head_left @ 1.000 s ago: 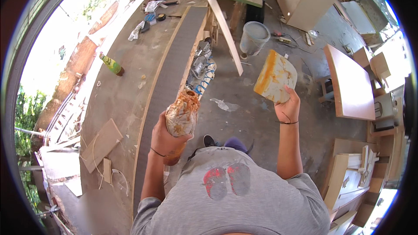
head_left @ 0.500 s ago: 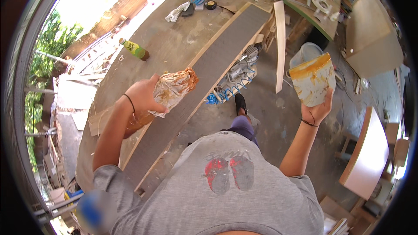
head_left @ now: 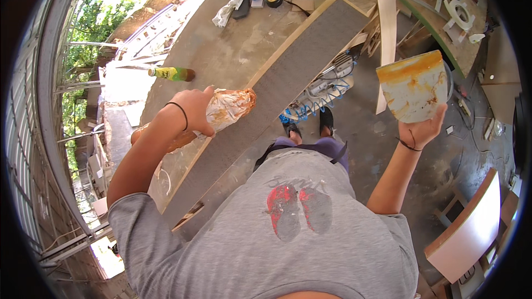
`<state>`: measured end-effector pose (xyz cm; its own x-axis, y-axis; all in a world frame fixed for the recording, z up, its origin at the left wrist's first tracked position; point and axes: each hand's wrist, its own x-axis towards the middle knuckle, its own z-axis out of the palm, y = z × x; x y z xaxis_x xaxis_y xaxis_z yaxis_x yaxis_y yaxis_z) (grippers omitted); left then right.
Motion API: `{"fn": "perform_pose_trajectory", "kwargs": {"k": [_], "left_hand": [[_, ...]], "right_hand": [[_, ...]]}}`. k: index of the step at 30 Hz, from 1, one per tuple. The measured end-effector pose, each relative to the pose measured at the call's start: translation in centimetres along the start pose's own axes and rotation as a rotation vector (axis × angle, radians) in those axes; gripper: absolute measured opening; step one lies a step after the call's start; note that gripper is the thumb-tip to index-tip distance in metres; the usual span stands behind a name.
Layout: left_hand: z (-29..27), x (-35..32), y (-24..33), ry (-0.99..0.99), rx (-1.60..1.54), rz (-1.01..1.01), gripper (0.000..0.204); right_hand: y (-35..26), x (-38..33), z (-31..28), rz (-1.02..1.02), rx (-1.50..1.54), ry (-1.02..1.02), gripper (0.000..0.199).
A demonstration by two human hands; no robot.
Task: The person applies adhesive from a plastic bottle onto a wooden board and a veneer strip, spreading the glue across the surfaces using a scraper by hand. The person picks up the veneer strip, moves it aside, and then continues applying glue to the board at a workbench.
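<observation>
A long grey board point(head_left: 299, 61) lies beside the left hand point(head_left: 191, 112), gripping a white-wrapped orange bottle point(head_left: 230, 108); the right hand point(head_left: 424, 127) grips a flat, orange-smeared white sheet point(head_left: 413, 94), likely carrying, next needing steadiness.

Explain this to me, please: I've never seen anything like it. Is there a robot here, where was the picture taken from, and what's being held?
No robot: these are a person's own two bare hands. The camera sits on the person's head and looks down, so you see the front of their grey shirt. Its very wide lens makes straight edges bend.

The left hand grips a bottle-shaped thing in a crumpled, stained wrapping. The right hand holds up a flat plate, pale with orange-brown smears.

On the big brown surface are a green bottle and a crumpled white cloth or paper. A long grey board runs diagonally across the view.
</observation>
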<state>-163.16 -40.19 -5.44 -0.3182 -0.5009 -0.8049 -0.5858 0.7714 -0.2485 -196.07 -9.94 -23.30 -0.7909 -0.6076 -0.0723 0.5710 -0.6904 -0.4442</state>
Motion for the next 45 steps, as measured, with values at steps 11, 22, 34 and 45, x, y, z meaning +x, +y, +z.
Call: {"fn": "perform_pose_trajectory", "kwargs": {"k": [11,22,34,45], "left_hand": [[-2.7,2.1,0.7,-0.052,0.047,-0.039,0.081],[-5.9,3.2,2.7,-0.045,0.075,0.014,0.082],[-11.2,6.0,4.2,0.290,-0.039,0.114,0.085],[-2.6,3.5,-0.2,0.480,-0.305,0.129,0.098]], "right_hand": [[1.1,4.6,-0.9,0.165,0.407,-0.326,0.077],[1.4,5.2,-1.3,0.158,0.454,-0.291,0.062],[0.0,4.8,-1.9,0.100,0.482,-0.314,0.067],[1.8,5.6,-1.6,0.202,0.581,-0.245,0.076]]}}
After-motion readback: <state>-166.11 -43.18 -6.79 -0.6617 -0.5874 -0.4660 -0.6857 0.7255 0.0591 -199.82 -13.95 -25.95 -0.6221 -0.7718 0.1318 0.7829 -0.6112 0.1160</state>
